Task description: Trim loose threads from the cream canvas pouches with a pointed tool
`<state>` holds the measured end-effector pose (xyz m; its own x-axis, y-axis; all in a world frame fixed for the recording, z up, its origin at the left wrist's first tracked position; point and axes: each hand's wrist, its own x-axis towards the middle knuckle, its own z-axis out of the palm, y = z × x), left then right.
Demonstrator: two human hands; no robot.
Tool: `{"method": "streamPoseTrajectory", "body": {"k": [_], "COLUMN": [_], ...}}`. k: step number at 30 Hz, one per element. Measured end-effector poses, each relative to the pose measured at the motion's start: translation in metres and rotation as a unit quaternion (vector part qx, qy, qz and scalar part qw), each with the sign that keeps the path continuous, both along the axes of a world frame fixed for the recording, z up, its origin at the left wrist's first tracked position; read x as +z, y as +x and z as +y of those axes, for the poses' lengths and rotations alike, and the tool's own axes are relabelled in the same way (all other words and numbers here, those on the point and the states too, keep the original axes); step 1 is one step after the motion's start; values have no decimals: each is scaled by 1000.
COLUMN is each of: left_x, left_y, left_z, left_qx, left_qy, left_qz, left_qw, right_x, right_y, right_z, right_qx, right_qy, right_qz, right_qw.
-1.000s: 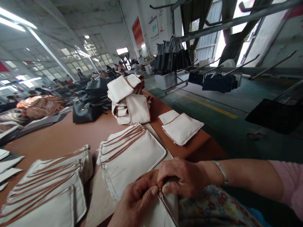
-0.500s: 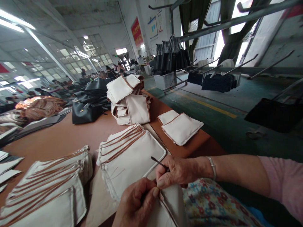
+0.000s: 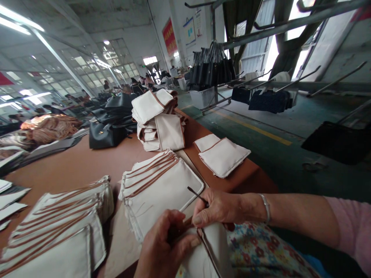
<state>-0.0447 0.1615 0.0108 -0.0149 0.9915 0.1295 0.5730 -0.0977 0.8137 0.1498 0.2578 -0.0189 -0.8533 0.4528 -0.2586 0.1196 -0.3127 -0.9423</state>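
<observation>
At the lower middle, my left hand (image 3: 168,243) grips the near edge of a cream fabric bag piece (image 3: 203,255) with brown trim, its thumb lying over the edge. My right hand (image 3: 213,208) is closed beside it, thumb and fingers at the trim's upper end. A thin dark tool (image 3: 196,194) pokes out of the right fist, pointing up and left; its kind cannot be made out. The fabric piece rests over my lap on a floral apron (image 3: 261,247). Just beyond the hands lies a fanned stack of similar cream pieces (image 3: 162,189).
Another fanned stack (image 3: 58,231) lies at left. Folded cream pieces pile up (image 3: 169,131) farther back, and a few lie (image 3: 223,154) near the right edge of the brown table (image 3: 121,158). A black handbag (image 3: 104,135) stands behind. Metal racks (image 3: 266,27) hold bags at right.
My left fingers have lifted and spread slightly from the fabric's edge, away from the right fingertips. The right hand has shifted slightly right, still with the dark tool.
</observation>
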Motion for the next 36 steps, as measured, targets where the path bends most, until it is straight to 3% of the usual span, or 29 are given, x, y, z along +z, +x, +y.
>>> {"method": "streamPoseTrajectory", "body": {"k": [3, 5, 8, 11, 17, 25, 29, 33, 36], "left_x": [1, 1, -2, -6, -11, -11, -19, -15, -14], "left_y": [-13, -19, -20, -16, -10, -1, -2, -4, -4], "left_z": [-6, -11, -15, -16, -12, -5, -4, -9, -14], "left_qx": [7, -35, -108, -134, -137, -152, -126, -122, -121], "left_qy": [91, 139, 200, 248, 249, 258, 280, 269, 279], "left_qz": [83, 144, 244, 324, 371, 408, 421, 437, 480], "left_qw": [992, 979, 943, 903, 884, 862, 853, 850, 823], "right_x": [-6, -8, -4, 5, 5, -2, 0, -3, -8], "right_y": [-1, -1, -2, -2, 2, 10, 10, 10, 11], "right_z": [-4, -5, -7, -9, -10, -4, -4, -4, -3], "right_qx": [-40, -52, -40, -33, -30, 38, 41, 51, 51], "right_qy": [-49, -61, -71, -78, -38, 56, 45, 25, 39], "right_qz": [41, 56, 58, 48, 19, -21, -14, -8, -9], "right_qw": [997, 995, 995, 995, 999, 998, 998, 998, 998]}}
